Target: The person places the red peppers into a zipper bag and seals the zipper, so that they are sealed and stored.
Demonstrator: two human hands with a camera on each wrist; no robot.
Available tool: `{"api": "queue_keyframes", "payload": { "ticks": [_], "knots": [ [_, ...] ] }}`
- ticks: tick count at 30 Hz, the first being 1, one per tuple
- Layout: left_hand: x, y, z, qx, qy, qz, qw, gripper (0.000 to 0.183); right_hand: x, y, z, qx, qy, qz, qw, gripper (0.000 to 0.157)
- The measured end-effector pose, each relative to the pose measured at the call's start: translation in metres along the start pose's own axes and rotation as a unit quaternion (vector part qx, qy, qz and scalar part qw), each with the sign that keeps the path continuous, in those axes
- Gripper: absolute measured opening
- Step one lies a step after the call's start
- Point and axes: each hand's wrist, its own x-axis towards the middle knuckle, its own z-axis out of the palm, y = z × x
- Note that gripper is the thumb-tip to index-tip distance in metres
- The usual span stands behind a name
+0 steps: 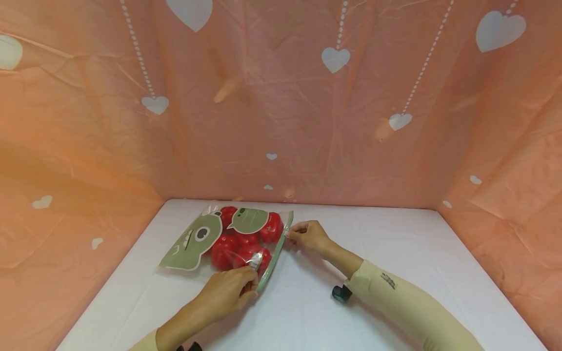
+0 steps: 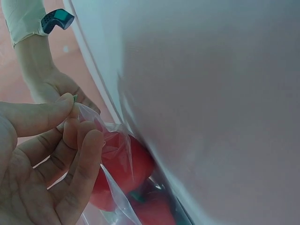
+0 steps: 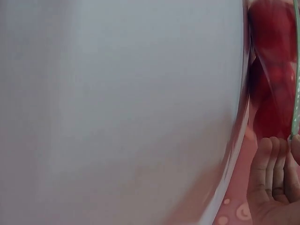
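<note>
A clear zip bag (image 1: pixel 189 248) printed with green cartoon monsters lies on the white table, its green-edged zip side (image 1: pixel 275 256) turned to the right. Several red, tomato-like fruits (image 1: pixel 224 251) show through the plastic; a bit of green stem appears on one in the left wrist view. My left hand (image 1: pixel 230 291) pinches the near end of the zip edge between thumb and forefinger. At the far end of that edge, my right hand (image 1: pixel 309 235) pinches the green strip (image 3: pixel 296 93) with its fingertips. Whether the zip is sealed cannot be told.
The white table (image 1: pixel 395 248) reaches back to an orange cloth wall (image 1: pixel 298 122) with white hearts, and similar cloth hangs on both sides. A small dark device (image 1: pixel 341 293) sits at my right sleeve's cuff.
</note>
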Motion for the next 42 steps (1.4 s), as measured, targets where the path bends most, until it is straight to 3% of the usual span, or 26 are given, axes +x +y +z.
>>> {"api": "queue_keyframes", "payload": {
  "ticks": [17,26,36,42],
  "knots": [
    [0.0,-0.001,0.0,-0.003,-0.004,-0.005,1.0,0.032,0.026,0.002,-0.018,-0.019,0.067,-0.043,0.997,0.012],
    [0.001,-0.001,0.001,0.001,-0.002,-0.002,1.0,0.032,0.033,-0.002,-0.03,-0.019,0.096,-0.027,0.995,0.012],
    [0.004,0.0,0.002,-0.017,-0.018,-0.013,0.9996,0.03,0.024,-0.004,-0.041,-0.041,0.068,-0.039,0.996,0.017],
    [0.006,0.003,-0.008,-0.026,-0.026,-0.03,0.9988,0.023,0.01,-0.008,-0.057,-0.044,0.032,-0.05,0.997,0.025]
  ]
}}
